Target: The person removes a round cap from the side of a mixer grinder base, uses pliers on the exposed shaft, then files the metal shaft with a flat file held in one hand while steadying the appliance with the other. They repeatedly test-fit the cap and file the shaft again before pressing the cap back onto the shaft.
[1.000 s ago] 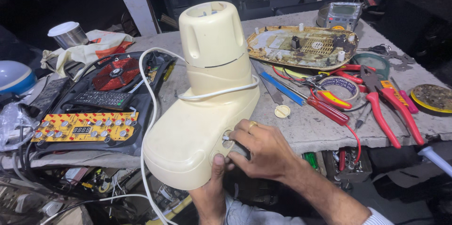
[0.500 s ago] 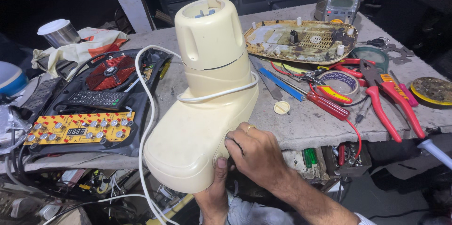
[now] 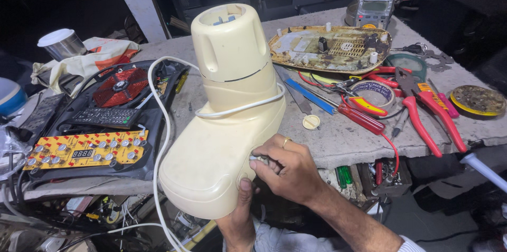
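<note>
A cream plastic appliance body (image 3: 222, 125), tall with a cylindrical top, leans on the front edge of the grey workbench (image 3: 338, 141). A white power cord (image 3: 158, 125) loops around its middle and hangs down. My left hand (image 3: 240, 215) props the body from below, thumb pressed on its lower edge. My right hand (image 3: 288, 170), with a ring on one finger, pinches a small knob or part on the body's right side; the part itself is mostly hidden by the fingers.
An opened black cooktop with a red fan (image 3: 122, 86) and yellow circuit board (image 3: 84, 149) lies left. Right of the body lie a corroded base plate (image 3: 330, 49), red-handled pliers (image 3: 422, 107), screwdrivers (image 3: 348, 112), a tape roll (image 3: 375, 93), a multimeter (image 3: 369, 12), and a small cream cap (image 3: 311, 121).
The view has shifted slightly. My right hand has stayed at the body's right side, fingers working on the small part. The appliance body keeps its place.
</note>
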A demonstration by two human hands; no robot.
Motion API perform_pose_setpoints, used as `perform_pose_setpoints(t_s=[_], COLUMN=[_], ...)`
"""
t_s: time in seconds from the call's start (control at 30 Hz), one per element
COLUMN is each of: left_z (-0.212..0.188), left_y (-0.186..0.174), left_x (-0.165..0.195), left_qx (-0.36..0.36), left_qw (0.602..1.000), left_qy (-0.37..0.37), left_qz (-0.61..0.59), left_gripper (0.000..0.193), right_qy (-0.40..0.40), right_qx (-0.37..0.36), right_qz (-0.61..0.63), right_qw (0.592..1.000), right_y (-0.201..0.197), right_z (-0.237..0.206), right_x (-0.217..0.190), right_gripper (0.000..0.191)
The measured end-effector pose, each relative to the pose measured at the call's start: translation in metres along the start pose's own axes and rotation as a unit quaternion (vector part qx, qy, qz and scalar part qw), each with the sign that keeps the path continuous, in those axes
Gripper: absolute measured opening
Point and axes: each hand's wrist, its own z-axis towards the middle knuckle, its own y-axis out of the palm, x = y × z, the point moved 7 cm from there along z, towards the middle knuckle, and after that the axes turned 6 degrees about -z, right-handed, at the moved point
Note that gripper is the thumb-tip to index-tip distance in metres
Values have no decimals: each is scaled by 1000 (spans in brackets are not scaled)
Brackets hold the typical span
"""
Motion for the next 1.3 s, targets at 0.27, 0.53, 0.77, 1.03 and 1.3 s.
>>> perform_pose_setpoints(t_s=[0.27, 0.53, 0.77, 1.03, 1.3], left_z=[-3, -6, -7, -9, -14], left_y=[4, 13, 8, 12, 20], left_x=[3, 7, -1, -3, -2], left_qx=[-20, -39, -21, -38, -56], left_qw=[999, 996, 996, 994, 998], left_qy=[6, 48, 17, 27, 29], left_qz=[43, 65, 89, 96, 21], left_gripper=[39, 40, 38, 38, 38], right_qy=[-26, 6, 27, 117, 253], right_qx=[17, 38, 37, -8, -18], right_qz=[-32, -101, -32, -47, 103], right_qw=[999, 994, 998, 992, 962], right_y=[0, -4, -9, 1, 12], right_z=[-3, -6, -9, -10, -18], right_x=[-3, -3, 4, 15, 41], right_gripper=[9, 10, 14, 9, 10])
